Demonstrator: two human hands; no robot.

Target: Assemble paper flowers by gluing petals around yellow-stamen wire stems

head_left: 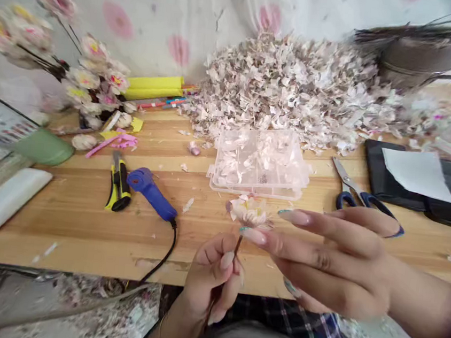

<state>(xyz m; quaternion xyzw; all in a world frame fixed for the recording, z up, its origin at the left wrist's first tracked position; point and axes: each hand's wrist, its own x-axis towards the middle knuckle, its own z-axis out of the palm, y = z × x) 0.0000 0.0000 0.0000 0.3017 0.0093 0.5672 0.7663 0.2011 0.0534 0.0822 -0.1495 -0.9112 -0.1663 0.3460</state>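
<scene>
My left hand point(214, 273) pinches the thin dark stem of an artificial flower point(250, 212), holding it upright near the table's front edge. The flower head has pale pinkish-white petals with some yellow inside. To its right, my right hand point(333, 255) is spread, with fingers stretched toward the blossom. One fingertip is right by the flower's underside; whether it touches I cannot tell. Just behind the flower lies a clear plastic compartment box point(259, 186) with pale petals in it.
A large heap of pale petals point(283, 83) covers the back. Scissors point(353, 185) and a black folder with paper point(418, 173) lie right. A blue corded tool point(152, 192), a yellow-black utility knife point(119, 182), finished flowers point(90, 77) and a green container point(42, 144) are left.
</scene>
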